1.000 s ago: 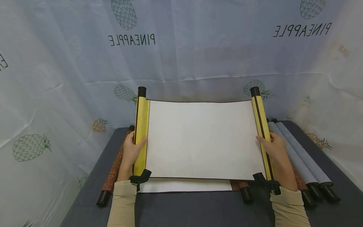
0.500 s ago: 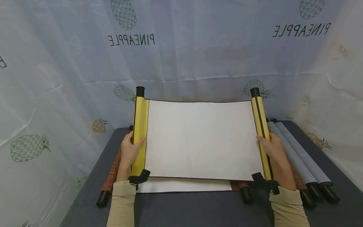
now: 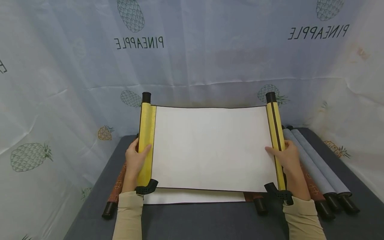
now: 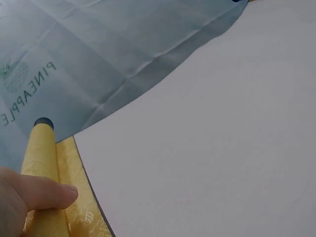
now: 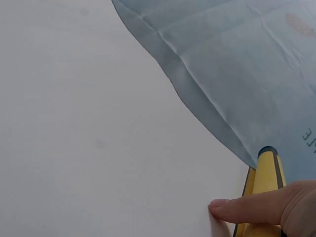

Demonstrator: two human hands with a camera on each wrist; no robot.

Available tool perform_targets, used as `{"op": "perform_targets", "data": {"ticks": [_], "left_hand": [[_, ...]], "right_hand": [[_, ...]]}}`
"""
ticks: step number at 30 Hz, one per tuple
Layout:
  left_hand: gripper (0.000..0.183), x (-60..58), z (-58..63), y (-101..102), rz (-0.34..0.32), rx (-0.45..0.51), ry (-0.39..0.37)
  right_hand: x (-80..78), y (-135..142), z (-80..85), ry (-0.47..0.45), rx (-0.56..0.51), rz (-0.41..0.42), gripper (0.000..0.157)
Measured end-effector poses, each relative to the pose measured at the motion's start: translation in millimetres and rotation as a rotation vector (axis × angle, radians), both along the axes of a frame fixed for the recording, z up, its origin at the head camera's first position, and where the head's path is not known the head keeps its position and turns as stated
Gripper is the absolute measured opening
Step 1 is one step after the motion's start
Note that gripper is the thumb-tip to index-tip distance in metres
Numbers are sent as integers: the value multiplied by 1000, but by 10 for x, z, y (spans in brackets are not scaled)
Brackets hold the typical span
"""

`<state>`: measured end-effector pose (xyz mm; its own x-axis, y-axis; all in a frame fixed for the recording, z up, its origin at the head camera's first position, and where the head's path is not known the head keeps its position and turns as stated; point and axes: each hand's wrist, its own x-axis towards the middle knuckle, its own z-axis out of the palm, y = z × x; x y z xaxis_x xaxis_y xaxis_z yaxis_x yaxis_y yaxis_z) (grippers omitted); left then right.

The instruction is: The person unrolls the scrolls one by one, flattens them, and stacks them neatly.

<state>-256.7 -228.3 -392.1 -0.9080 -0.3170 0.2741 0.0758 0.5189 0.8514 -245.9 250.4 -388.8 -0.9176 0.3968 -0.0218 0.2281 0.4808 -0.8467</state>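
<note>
A hanging scroll (image 3: pixel 210 148) with a blank white sheet and yellow cloth borders is held partly unrolled between my hands. My left hand (image 3: pixel 136 160) grips its left yellow roller (image 3: pixel 146 133), thumb across the front. On the other side my right hand (image 3: pixel 289 158) grips the right yellow roller (image 3: pixel 274 123), which has a dark stripe and a black end cap; its thumb reaches onto the white sheet. In the left wrist view the thumb (image 4: pixel 49 192) lies over the yellow roll. The right wrist view has the thumb (image 5: pixel 247 207) crossing the roller's edge. Most fingers are hidden behind the rollers.
Below the held scroll, another white sheet (image 3: pixel 192 196) lies on the dark table (image 3: pixel 195 221), with a red-brown roller (image 3: pixel 259 203) at its right end. A red-brown patterned roll (image 3: pixel 115 191) lies left. Two grey-blue rolls (image 3: pixel 322 166) and a red-brown one (image 3: pixel 312 186) lie right. A pineapple-print curtain (image 3: pixel 210 60) hangs behind.
My left hand and the left roller have shifted slightly left, widening the open sheet a little. My right thumb has moved inward onto the white sheet.
</note>
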Motion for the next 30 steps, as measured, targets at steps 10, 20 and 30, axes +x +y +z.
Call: {"op": "perform_targets", "data": {"ticks": [10,20,30], "left_hand": [[58,-14,-16,-34,20,19,33],[56,-29,-43,-77,12,97,120],[56,-1,-35,-122,35,114,126]], "right_hand": [[9,-3,11,13,2,-6,68],[22,31,4,16,-24,10,64],[34,47,15,42,-31,16,64]]}}
